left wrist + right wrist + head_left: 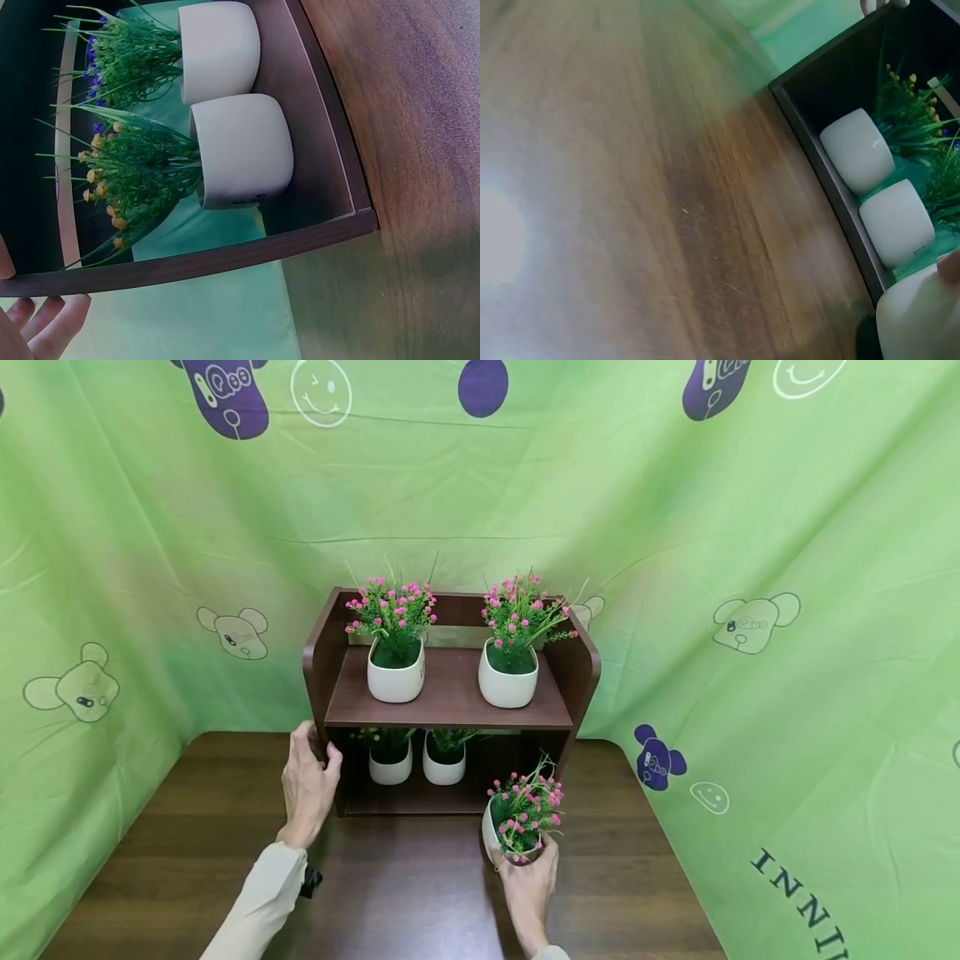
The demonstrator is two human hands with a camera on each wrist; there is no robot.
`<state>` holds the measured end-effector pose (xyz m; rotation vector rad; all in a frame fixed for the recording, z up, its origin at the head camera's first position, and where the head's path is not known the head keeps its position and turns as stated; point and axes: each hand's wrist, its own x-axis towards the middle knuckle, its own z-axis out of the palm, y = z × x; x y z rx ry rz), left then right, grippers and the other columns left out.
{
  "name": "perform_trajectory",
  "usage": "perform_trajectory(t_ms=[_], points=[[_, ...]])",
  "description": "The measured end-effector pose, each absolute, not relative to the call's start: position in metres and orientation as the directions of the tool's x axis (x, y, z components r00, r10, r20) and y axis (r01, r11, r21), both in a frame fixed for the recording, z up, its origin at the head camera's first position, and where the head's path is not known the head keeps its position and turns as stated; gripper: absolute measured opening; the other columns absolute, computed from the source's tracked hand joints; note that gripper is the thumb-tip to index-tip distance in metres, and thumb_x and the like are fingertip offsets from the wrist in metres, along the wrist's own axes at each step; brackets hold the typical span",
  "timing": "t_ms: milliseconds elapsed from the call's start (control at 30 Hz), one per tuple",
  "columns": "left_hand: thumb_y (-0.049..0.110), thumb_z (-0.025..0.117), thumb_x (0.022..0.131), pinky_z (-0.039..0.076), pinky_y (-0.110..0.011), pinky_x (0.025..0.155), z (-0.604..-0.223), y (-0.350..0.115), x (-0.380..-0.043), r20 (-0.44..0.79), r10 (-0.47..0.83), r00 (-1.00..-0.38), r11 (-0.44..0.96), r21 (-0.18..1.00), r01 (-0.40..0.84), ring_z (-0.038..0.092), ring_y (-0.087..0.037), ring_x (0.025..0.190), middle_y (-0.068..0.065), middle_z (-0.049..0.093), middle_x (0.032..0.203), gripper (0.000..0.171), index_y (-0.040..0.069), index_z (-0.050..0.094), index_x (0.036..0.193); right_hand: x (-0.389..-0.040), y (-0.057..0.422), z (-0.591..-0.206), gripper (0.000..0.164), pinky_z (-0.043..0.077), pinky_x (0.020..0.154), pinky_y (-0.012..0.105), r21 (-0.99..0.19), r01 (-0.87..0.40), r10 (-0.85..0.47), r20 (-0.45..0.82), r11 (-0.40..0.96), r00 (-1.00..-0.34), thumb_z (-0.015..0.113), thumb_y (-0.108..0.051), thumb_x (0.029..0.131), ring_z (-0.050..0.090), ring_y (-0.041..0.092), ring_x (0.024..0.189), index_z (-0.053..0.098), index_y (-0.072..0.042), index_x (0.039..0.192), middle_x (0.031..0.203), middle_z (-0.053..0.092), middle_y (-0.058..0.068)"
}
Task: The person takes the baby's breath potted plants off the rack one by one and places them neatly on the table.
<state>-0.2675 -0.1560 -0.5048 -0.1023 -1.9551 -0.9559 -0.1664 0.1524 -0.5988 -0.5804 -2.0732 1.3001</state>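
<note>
In the head view, my right hand grips a white potted plant with pink flowers, held in front of the right end of a dark brown two-tier shelf. The right wrist view shows part of that white pot close up, with a fingertip on it. My left hand holds the shelf's left side panel, thumb on the inner side and fingers outside. On the lower tier stand two white pots, one with yellow flowers and one with blue-purple flowers. Their tops are partly hidden in the head view.
Two more white pots with pink flowers, one left and one right, stand on the top tier. The shelf rests at the back of a brown wooden table. A green printed cloth hangs behind and at both sides.
</note>
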Motion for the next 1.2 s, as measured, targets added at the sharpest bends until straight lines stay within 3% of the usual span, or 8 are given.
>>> perform_trajectory(t_ms=[767,1200], points=[[-0.002,0.065,0.091,0.05,-0.056,0.058,-0.505,-0.155,-0.268,0.778,-0.286,-0.56,0.701,0.568,0.432,0.062,-0.041,0.07,-0.021,0.06,0.1,0.048,0.008,0.046,0.134,-0.139,0.153,-0.61,0.089,0.041,0.107,0.066,-0.899,0.047,0.65,0.279,0.436,-0.707,0.1,-0.013,0.063,0.055,0.052,0.124,0.05,0.004,0.134,0.129,0.057,0.028],[-0.001,0.065,0.092,0.047,-0.057,0.058,-0.504,-0.155,-0.265,0.777,-0.286,-0.561,0.705,0.567,0.426,0.06,-0.041,0.07,-0.021,0.059,0.101,0.048,0.008,0.046,0.135,-0.136,0.155,-0.621,0.09,0.042,0.104,0.064,-0.867,0.004,0.639,0.364,0.498,-0.678,0.1,-0.017,0.06,0.055,0.051,0.121,0.05,0.007,0.132,0.126,0.055,0.029]])
